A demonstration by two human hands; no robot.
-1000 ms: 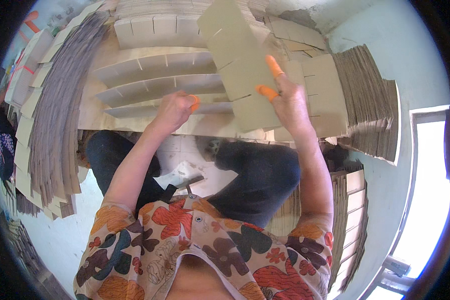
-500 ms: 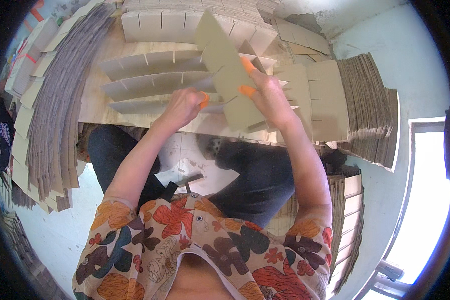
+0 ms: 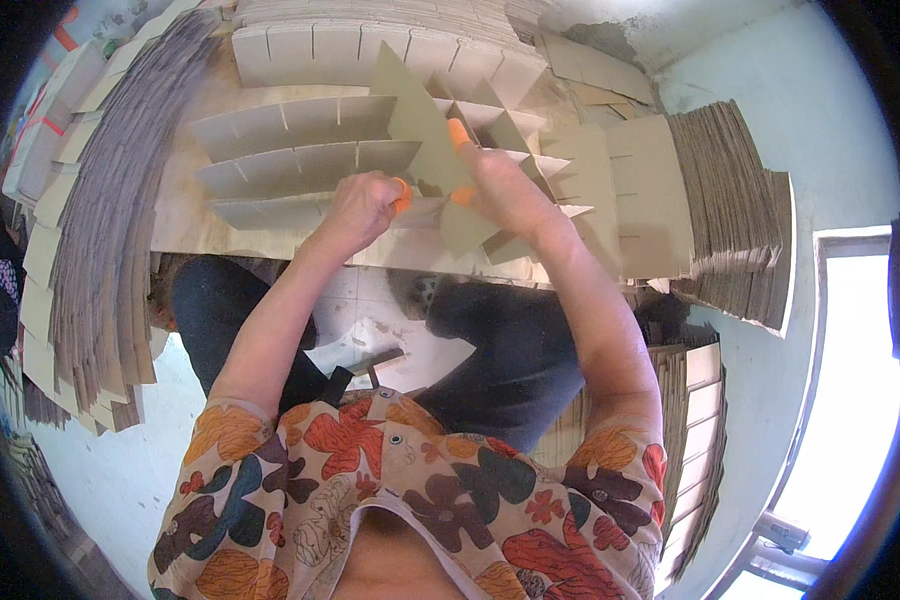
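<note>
Three long slotted cardboard strips (image 3: 300,118) stand on edge, side by side, on the pale wooden table. At the nearest strip, my left hand (image 3: 363,213) is closed, with an orange cover on a fingertip. My right hand (image 3: 510,190), also with orange fingertip covers, grips a crosswise cardboard strip (image 3: 410,115) between thumb and fingers. This piece stands tilted across the long strips at their slots. To its right, other cross strips (image 3: 515,125) interlock with the long ones into a grid. My right hand hides part of that grid.
Slotted cardboard sheets (image 3: 360,55) are stacked along the back of the table (image 3: 185,215). A tall cardboard stack (image 3: 110,200) leans at the left. More sheets (image 3: 650,200) and a thick pile (image 3: 730,190) lie at the right, beside the wall. My knees are under the table's front edge.
My right hand has moved left and slightly up with the cross strip, which now sits against the long strips. The left hand has barely shifted.
</note>
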